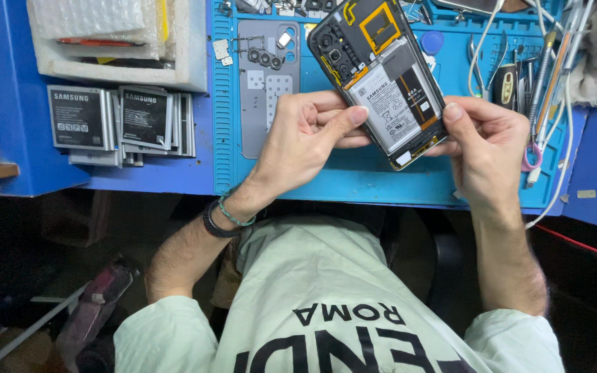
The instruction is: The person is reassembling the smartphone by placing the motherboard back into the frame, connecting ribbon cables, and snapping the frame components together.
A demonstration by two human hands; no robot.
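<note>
Blue work mat (326, 181): a ribbed blue silicone mat fills the upper middle of the frame, with blue bench to either side.

White tray (186, 62): a white foam tray sits upper left, with bubble wrap and a red pen inside.

Opened phone (380, 76): a black smartphone with its back cover off, held above the mat in the upper centre. The long axis runs on a diagonal, camera end up and left, bottom edge down and right. The open back faces the camera, showing a white-labelled battery and a yellow-edged board.

Left hand (305, 138): curled, not fully closed, and clamped on the phone's lower left side. The thumb reaches along that edge by the battery and the fingers tuck underneath.

Right hand (485, 148): pinched on the phone's lower right edge, thumb tip on the rim, the other fingers bent behind it. The two hands sit close, the phone bridging them.

Grey back cover (265, 86): a flat grey plastic phone cover lies on the mat, just left of the phone, partly behind the left hand.

Spare batteries (115, 124): a row of flat black batteries leans together at mid left.

Hand tools (519, 76): tweezers and thin metal tools are lined up on the mat's right end, white cables trailing past them.

Wrist bands (226, 217): a black band and a green beaded one circle the left wrist.
</note>
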